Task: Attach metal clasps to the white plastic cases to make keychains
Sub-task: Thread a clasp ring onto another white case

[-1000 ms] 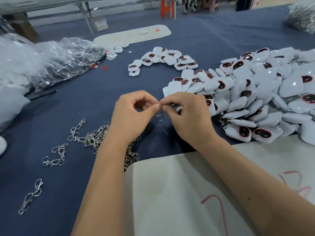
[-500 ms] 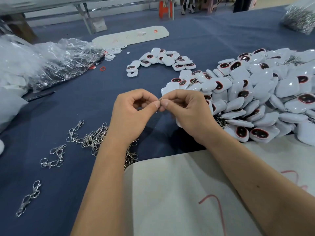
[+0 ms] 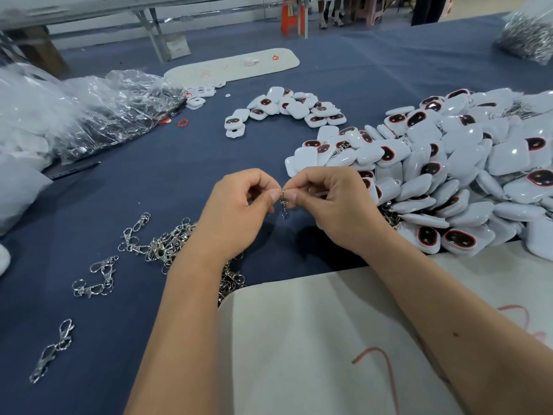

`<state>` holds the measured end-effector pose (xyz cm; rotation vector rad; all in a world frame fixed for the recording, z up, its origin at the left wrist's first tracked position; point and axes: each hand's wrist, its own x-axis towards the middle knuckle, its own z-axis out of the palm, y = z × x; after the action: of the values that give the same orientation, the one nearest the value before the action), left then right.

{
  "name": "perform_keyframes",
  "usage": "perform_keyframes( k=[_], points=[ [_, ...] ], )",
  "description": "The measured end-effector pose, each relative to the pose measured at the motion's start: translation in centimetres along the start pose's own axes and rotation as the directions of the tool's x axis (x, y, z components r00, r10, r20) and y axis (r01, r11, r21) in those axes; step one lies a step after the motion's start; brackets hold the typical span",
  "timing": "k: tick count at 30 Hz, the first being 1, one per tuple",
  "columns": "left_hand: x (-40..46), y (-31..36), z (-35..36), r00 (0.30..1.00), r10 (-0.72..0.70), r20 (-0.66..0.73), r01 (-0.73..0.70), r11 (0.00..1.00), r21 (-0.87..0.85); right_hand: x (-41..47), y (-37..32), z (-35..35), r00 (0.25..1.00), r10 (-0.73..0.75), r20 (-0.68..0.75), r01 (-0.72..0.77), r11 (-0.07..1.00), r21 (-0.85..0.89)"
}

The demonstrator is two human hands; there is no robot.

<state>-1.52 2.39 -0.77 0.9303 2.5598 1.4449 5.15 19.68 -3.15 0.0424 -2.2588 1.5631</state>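
We pinch a clasp (image 3: 283, 202) between left hand (image 3: 236, 217) and right hand (image 3: 338, 211), above the table (image 3: 179, 181); cases (image 3: 449, 175) lie at two o'clock. Next, probably, threading its ring through a case.

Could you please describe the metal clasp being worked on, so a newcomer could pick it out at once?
Start at the two hands, left hand and right hand, meeting above the blue tablecloth. The clasp hangs between their pinching fingertips. Unlike the loose clasps lying on the cloth, it alone is lifted.
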Motion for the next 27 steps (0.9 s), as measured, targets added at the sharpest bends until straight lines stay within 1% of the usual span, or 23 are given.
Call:
perform_keyframes(
  k=[4,6,9,11,13,19,22,24,27],
  points=[
    [0.1,0.1,0.6,1.0,0.021,-0.02,-0.02,0.998,0.06,-0.2,-0.1,0.1,1.0,-0.014,-0.02,0.013,0.999,-0.042],
    [0.1,0.1,0.9,0.998,0.054,-0.042,-0.049,0.994,0.093,-0.2,-0.4,0.1,0.999,-0.02,-0.041,0.017,0.998,-0.069],
    [0.1,0.2,1.3,0.992,0.095,-0.084,-0.085,0.99,0.116,-0.3,-0.7,0.2,0.997,0.002,-0.082,-0.008,0.997,-0.071],
    [0.1,0.3,1.4,0.989,0.111,-0.097,-0.101,0.989,0.105,-0.4,-0.9,0.4,0.997,0.044,-0.067,-0.049,0.996,-0.078],
    [0.0,0.4,1.4,0.985,0.127,-0.113,-0.117,0.989,0.094,-0.3,-0.9,0.4,0.997,0.076,-0.02,-0.077,0.994,-0.076],
    [0.0,0.9,1.5,0.969,0.156,-0.192,-0.151,0.988,0.043,0.0,-0.6,-0.1,0.993,0.118,-0.003,-0.117,0.986,0.122],
    [0.0,1.0,1.4,0.968,0.171,-0.184,-0.167,0.985,0.036,0.1,-0.5,-0.2,0.996,0.085,-0.03,-0.08,0.986,0.146],
    [0.0,0.9,1.3,0.97,0.172,-0.173,-0.165,0.985,0.051,0.0,-0.5,-0.1,0.997,0.056,-0.053,-0.051,0.993,0.106],
    [-0.1,0.5,1.2,0.975,0.169,-0.145,-0.158,0.984,0.084,-0.2,-0.5,0.1,0.996,-0.025,-0.087,0.018,0.996,-0.083]
  ],
)
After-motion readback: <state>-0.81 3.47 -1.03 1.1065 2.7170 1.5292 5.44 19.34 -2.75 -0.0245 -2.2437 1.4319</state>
